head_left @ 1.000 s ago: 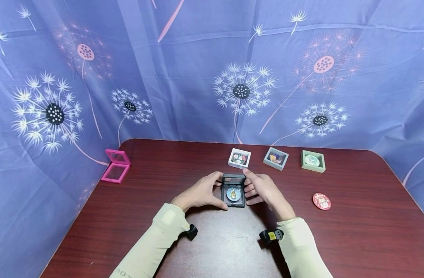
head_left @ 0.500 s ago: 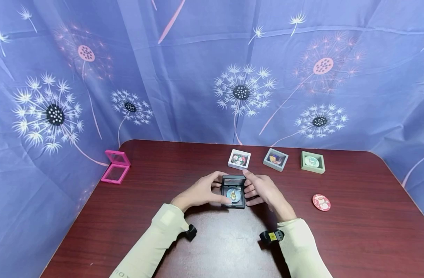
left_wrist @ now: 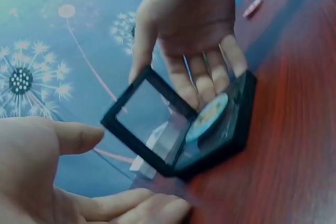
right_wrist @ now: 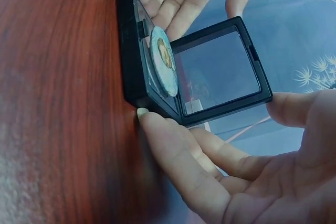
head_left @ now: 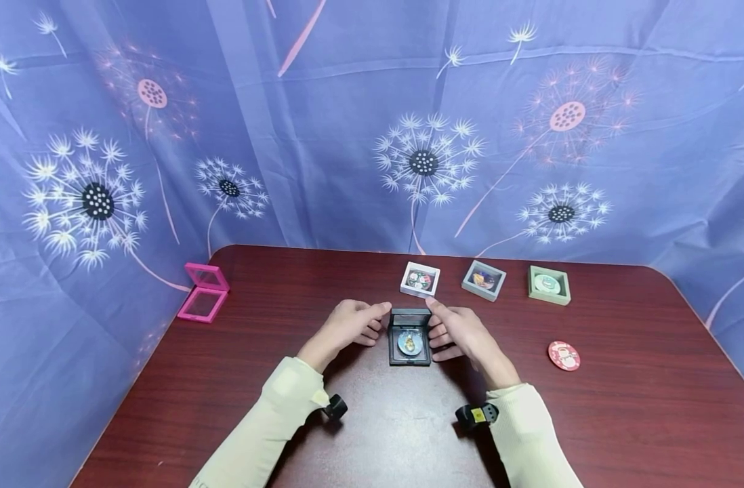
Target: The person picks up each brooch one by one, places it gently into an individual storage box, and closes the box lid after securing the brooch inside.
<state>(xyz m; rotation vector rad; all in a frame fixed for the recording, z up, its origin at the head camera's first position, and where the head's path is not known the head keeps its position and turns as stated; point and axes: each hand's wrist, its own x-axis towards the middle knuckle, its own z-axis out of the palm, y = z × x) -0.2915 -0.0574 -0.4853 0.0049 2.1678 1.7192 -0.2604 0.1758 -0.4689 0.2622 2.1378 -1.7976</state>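
Right grip (head_left: 466,331) rests its fingers, loosely extended, against the side of the black case (head_left: 408,362), thumb touching its raised lid (head_left: 410,316); left grip (head_left: 347,322) is relaxed and spread, just beside the lid, holding nothing. On the surface (head_left: 378,440), the case stands open, well in from the far edge, between the left and right edges. It looks light and stiff, with smooth, possibly slippery sides and a clear, likely fragile lid window; its rigid outer walls seem the place to take hold. Smallest, the blue disc (head_left: 410,343) lies in the base, probably prone to slide.
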